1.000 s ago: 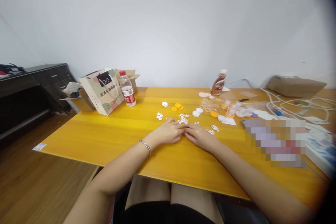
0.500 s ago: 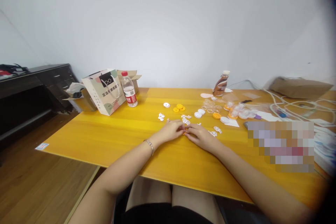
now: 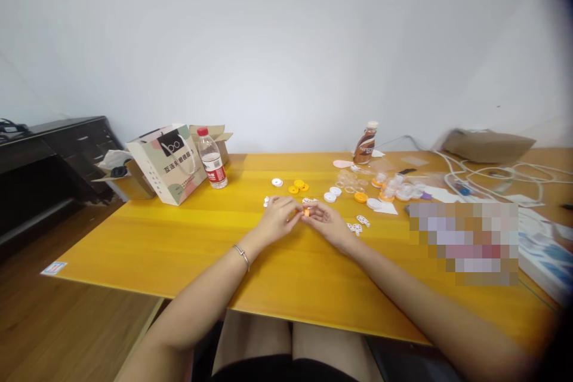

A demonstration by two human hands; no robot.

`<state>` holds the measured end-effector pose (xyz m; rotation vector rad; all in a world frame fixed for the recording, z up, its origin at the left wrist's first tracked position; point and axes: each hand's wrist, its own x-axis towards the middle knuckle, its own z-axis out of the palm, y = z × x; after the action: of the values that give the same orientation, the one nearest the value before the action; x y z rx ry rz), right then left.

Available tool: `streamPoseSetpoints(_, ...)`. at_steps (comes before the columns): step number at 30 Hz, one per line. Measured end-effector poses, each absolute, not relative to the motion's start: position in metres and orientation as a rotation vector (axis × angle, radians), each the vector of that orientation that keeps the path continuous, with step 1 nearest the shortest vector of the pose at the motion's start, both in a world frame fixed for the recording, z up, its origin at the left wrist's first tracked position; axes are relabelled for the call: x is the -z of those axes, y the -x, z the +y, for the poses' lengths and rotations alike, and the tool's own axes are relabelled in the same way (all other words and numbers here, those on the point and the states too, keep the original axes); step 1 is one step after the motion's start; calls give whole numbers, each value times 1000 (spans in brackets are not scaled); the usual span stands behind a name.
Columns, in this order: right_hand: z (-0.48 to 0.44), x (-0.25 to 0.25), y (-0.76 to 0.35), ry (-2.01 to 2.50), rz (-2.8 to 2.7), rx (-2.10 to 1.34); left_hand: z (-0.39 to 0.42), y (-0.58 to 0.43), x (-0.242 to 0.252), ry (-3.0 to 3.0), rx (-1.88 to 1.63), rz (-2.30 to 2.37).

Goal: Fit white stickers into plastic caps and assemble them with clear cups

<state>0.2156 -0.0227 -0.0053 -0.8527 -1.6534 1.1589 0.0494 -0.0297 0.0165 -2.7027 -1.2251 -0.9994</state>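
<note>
Over the middle of the table, my left hand (image 3: 280, 215) and my right hand (image 3: 329, 224) meet at the fingertips. Between them is a small orange part (image 3: 306, 212), pinched by both hands and mostly covered by fingers. Its exact kind is too small to make out. Just beyond the hands lie orange discs (image 3: 299, 185) and a white disc (image 3: 277, 182). White perforated pieces (image 3: 356, 228) rest to the right of my right hand, and others show partly behind the fingers. Two white round caps (image 3: 331, 194) sit a little farther right.
At the left stand a paper bag (image 3: 172, 170), a water bottle (image 3: 212, 161) and cardboard boxes (image 3: 128, 182). A brown drink bottle (image 3: 366, 144) is at the back right. Clear and orange round parts (image 3: 396, 188), white cables (image 3: 487, 182) and a blurred patch (image 3: 470, 239) cover the right side.
Both hands have risen slightly from the tabletop, and more of the orange part shows between the fingertips. The camera view has shifted a little, moving the scene leftward.
</note>
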Motion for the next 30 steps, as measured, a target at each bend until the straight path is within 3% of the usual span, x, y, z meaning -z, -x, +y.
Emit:
streamPoseSetpoints(9,-20,5,-212,952,-1560,-1193,-22,-20,-38,2808,1198,-1319)
streamPoseSetpoints(16,-23,6,-221,960,-1636,-1067,-13,5,-34,3207,462,-1508)
streamPoseSetpoints(30,-27,4,-220,906,-1636,-1223,-2,3,-16,3285,462,-1657)
